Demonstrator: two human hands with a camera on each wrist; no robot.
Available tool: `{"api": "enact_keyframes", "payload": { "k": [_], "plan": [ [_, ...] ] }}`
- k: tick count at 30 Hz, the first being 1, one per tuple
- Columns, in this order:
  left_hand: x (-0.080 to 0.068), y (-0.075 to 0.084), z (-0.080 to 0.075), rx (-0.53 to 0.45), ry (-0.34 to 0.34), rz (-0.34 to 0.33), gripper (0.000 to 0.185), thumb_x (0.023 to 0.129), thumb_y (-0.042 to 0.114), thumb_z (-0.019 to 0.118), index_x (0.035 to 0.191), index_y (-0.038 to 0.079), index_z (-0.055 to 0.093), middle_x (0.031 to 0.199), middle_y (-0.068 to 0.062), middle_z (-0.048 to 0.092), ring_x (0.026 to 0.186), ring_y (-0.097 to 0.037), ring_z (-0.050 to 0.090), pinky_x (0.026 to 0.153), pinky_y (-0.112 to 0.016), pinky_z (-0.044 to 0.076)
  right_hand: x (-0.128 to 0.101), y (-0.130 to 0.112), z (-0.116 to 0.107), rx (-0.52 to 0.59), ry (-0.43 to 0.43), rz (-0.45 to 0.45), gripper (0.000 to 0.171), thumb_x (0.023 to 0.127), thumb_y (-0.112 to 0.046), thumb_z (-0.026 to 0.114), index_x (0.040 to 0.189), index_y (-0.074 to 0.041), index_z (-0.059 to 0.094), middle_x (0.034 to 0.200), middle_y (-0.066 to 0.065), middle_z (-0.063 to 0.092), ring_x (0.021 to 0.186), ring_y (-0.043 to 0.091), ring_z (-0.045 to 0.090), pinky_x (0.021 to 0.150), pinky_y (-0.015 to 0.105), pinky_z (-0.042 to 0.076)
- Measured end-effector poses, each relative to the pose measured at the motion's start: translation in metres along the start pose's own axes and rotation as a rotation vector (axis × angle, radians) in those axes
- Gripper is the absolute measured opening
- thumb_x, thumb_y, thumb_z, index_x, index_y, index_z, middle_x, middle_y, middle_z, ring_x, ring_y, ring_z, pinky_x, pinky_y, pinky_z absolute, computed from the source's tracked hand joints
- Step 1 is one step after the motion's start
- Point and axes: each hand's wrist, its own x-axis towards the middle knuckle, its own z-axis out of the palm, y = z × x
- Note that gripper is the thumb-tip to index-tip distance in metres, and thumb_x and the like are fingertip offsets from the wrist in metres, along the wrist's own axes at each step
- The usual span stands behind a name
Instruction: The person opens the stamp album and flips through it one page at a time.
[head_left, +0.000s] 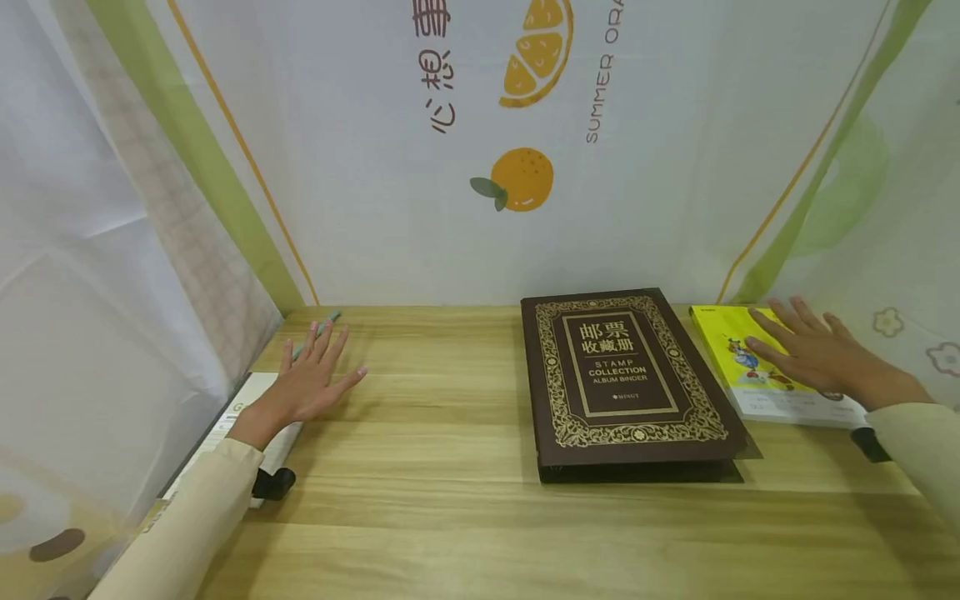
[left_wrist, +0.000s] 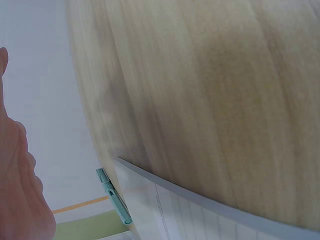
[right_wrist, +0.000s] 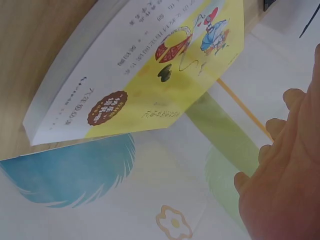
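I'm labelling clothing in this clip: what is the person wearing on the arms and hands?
Both arms wear long cream sleeves reaching the wrists: the left sleeve and the right sleeve. A small black device sits under each wrist. The left hand and right hand are bare, with no gloves, rings or watch visible.

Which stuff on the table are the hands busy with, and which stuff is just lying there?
Busy with:
- yellow book, under the right hand, fingers straight
- white paper pad, by the left hand, fingers spread flat
- green pen, at the left fingertips; touching or not, I cannot tell

Just lying there:
- brown stamp album, closed, untouched in the middle
- orange-print backdrop behind the wooden table
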Motion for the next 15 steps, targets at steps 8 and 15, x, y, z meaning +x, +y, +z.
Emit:
{"api": "enact_keyframes", "payload": {
  "k": [8,15],
  "plan": [
    [0.003,0.033,0.002,0.024,-0.003,0.079,0.09,0.103,0.065,0.034,0.164,0.009,-0.002,0.168,-0.021,-0.014,0.154,-0.041,-0.021,0.116,-0.072,-0.014,0.003,-0.001,0.0,0.111,0.095,-0.071,0.068,0.111,-0.037,0.03,0.16,0.006,0.007,0.159,0.043,0.009,0.147,0.063,-0.002,0.11,0.08,0.007],
    [-0.001,0.128,0.021,0.08,0.017,0.355,0.091,0.101,0.066,0.04,0.164,0.013,0.003,0.17,-0.014,-0.004,0.158,-0.036,0.001,0.126,-0.059,0.003,0.025,-0.038,-0.009,0.25,0.131,-0.103,0.059,0.111,-0.026,0.036,0.151,0.017,0.028,0.139,0.044,0.046,0.121,0.058,0.053,0.096,0.067,0.045]
  ]
}}
